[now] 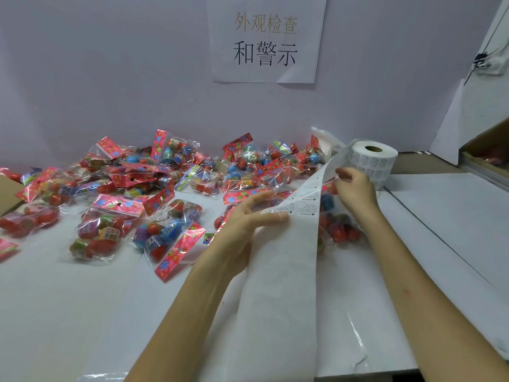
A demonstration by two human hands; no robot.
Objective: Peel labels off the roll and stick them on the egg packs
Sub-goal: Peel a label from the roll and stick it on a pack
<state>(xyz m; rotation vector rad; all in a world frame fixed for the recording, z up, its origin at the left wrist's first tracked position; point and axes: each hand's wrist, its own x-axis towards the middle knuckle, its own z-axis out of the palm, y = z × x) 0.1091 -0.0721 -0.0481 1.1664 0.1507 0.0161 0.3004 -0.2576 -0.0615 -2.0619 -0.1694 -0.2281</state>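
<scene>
we're over the white table (82,312), running out under both forearms. spread wide to the left of the left hand (248,216) lies the heap of egg packs (132,183), clear bags of red and blue eggs with pink flowered header cards. between the two hands a long strip (281,271) of backing paper runs from the roll toward us, bare white on the near stretch, printed only up by the fingers. the roll (371,158) stands on end just past the right hand (355,188). one egg pack (338,227) lies under the strip, below the right wrist.

left hand: thumb down on the strip's left edge, fingers nearly straight and seemingly behind the paper, so we call it a pinch. right hand: curled, fingertips nipping the strip's far edge near the roll; whether a label is free of the paper we cannot tell. we judge this the peeling step. next a label wants lifting by a corner, then laying flat on the pack beneath, no creases.

now the writing. the paper sign (265,40) on the wall (110,64) beyond both hands reads 外观检查 in gold, 和警示 in black. the labels (305,202) between the hands show "warning" beside a small triangle, upside down to us; the fine print is too small to read.
</scene>
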